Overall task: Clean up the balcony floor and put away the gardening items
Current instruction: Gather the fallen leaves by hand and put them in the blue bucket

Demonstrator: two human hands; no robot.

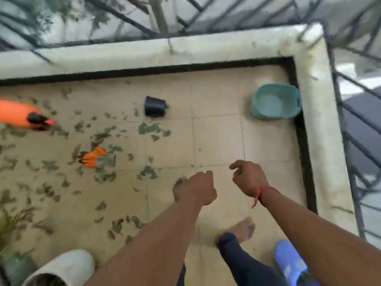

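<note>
Balcony floor point(216, 141) far from clean: strewn over its left half with green leaf scraps point(148, 129), bare tile toward the right corner. Nothing put away yet, judging by how things lie: orange sprayer bottle point(14, 113) lying at the left edge, orange glove point(92, 158) among the leaves, small black pot point(155, 106) tipped over near the far wall, teal tub point(275, 102) upright in the corner against the parapet point(313, 120). Looks like an early stage, with the sweeping and all the gathering left to do.

Left grip point(194, 189) curled into a fist above the tiles, nothing seen inside it. Right grip point(248, 178) just beside it, loose, forefinger out, holding nothing, red thread point(262, 191) at the wrist. Both above the bare patch, apart from every item: glove nearest, off to the left of the left grip; black pot further ahead; tub ahead and to the right; bottle well apart at far left.

Closer in, a bare foot point(243, 228), a blue slipper point(292, 263), and a grey pot point(61, 267) at the lower edge.
</note>
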